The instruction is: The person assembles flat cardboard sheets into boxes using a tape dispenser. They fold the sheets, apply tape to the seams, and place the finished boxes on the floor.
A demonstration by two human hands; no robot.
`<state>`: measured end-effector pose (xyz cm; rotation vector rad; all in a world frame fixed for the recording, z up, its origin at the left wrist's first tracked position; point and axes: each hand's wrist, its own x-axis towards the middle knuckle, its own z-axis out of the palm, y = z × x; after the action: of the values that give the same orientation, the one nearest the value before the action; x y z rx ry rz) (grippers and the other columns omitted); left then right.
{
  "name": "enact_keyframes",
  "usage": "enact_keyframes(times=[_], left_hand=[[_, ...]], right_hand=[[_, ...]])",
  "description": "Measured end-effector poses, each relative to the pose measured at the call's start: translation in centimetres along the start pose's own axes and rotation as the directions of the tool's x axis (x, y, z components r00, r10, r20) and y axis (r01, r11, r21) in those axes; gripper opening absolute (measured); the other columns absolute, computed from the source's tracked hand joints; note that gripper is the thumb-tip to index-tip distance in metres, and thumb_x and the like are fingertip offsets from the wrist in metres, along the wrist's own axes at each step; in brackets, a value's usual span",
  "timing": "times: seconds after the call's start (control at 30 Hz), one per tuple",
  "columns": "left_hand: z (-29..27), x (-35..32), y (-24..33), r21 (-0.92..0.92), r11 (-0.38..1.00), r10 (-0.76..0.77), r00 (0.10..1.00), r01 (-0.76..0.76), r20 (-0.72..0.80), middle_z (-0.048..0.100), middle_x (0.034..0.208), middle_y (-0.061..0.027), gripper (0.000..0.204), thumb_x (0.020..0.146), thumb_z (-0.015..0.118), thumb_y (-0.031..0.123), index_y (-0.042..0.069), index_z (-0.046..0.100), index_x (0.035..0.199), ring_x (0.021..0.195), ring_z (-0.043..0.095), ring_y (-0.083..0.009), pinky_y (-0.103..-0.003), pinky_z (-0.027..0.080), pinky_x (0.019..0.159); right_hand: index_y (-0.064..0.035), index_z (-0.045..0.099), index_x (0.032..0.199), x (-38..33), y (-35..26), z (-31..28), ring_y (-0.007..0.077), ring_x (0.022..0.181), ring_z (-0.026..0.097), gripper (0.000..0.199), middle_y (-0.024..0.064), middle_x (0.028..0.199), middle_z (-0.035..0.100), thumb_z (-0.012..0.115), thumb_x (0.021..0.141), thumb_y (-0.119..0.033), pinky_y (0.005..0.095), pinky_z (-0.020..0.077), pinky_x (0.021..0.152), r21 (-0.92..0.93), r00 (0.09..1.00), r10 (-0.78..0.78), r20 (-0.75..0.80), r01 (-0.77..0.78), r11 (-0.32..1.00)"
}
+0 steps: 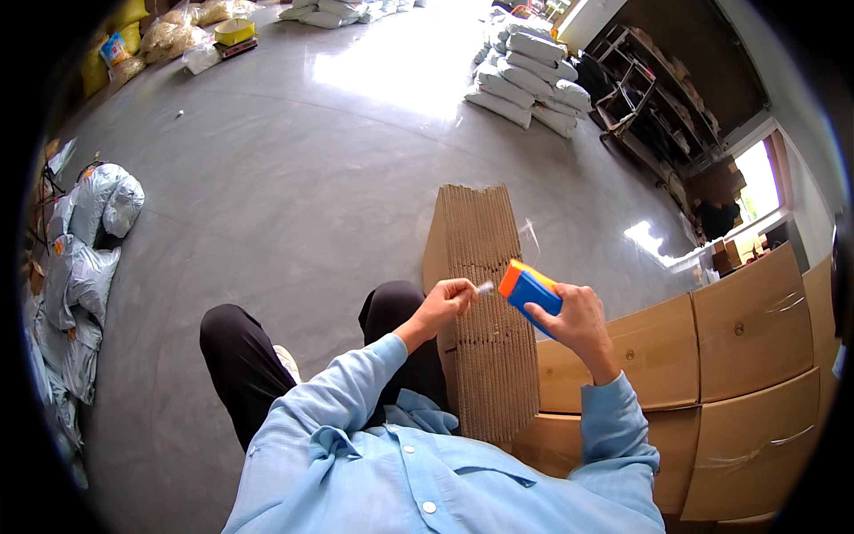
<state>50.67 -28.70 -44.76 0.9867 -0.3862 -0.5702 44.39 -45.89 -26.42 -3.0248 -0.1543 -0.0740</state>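
My right hand is closed round a blue and orange block-shaped object; I cannot make out its exact kind. Between the fingertips of my left hand is a small whitish translucent strip, its end pointing toward the orange edge of that object. Both hands are above a bundle of flattened cardboard boxes, packed on edge beside my right knee. A thin clear strand sticks up at the bundle's far right side.
Large cardboard cartons are stacked at my right. Silvery filled bags are heaped along the left. Pale sacks form a pile farther off, near a metal rack. A yellow container stands at the far left.
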Motion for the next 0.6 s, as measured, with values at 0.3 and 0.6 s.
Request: enact_keyframes(times=[0.3, 0.6], left_hand=[[-1.3, -2.7, 5.0, 0.906, 0.302, 0.117, 0.955, -0.296, 0.273, 0.06, 0.109, -0.0154, 0.03, 0.078, 0.057, 0.007, -0.005, 0.058, 0.106, 0.104, 0.056, -0.0252, -0.041, 0.044, 0.086], [1.5, -4.4, -1.6, 0.879, -0.394, -0.148, 0.962, -0.27, 0.23, 0.016, 0.144, -0.0306, 0.06, 0.083, 0.041, 0.015, -0.014, 0.026, 0.134, 0.135, 0.022, -0.0376, -0.045, 0.018, 0.11]], right_hand=[[0.0025, 0.063, 0.076, -1.1, 1.7, 3.8, 0.0123, 0.053, 0.057, 0.046, 0.0076, 0.06, 0.06, 0.069, 0.078, -0.043, 0.0259, 0.0465, 0.052, 0.53, 0.984, 0.177, 0.011, -0.155, 0.833], [-0.0008, 0.057, 0.09, -2.7, 1.2, 8.3, 0.0096, 0.061, 0.059, 0.042, 0.0048, 0.073, 0.061, 0.065, 0.083, -0.042, 0.023, 0.0491, 0.055, 0.926, 0.939, 0.337, -0.074, -0.061, 0.373]])
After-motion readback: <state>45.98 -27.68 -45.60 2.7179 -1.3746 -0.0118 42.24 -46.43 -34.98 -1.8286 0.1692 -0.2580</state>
